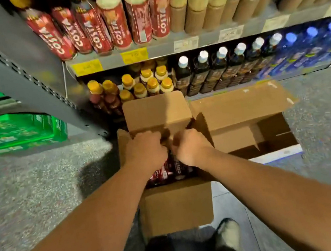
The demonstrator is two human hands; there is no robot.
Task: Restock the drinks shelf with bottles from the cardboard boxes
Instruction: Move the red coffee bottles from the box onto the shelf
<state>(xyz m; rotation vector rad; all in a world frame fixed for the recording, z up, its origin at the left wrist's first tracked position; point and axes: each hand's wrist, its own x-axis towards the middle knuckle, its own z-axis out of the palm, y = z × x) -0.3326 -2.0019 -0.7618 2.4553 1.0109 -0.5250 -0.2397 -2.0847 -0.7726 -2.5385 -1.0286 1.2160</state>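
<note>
An open cardboard box point(177, 204) stands on the floor in front of the drinks shelf. Dark red Costa bottles point(166, 172) stand inside it. My left hand point(144, 149) and my right hand point(189, 147) both reach down into the box, side by side. The fingers of each hand curl over the top of a bottle, and the hands hide the caps. Yellow-capped bottles point(148, 83) fill the left end of the low shelf just behind the box. More red Costa bottles point(93, 29) line the shelf above.
An empty cardboard box point(242, 111) with its flaps open lies to the right of the first. Dark bottles with white caps point(206, 71) and blue bottles point(314, 46) fill the low shelf rightwards. Green crates point(13, 130) sit at the left past the grey shelf upright point(26, 70). My shoe point(227, 235) is below the box.
</note>
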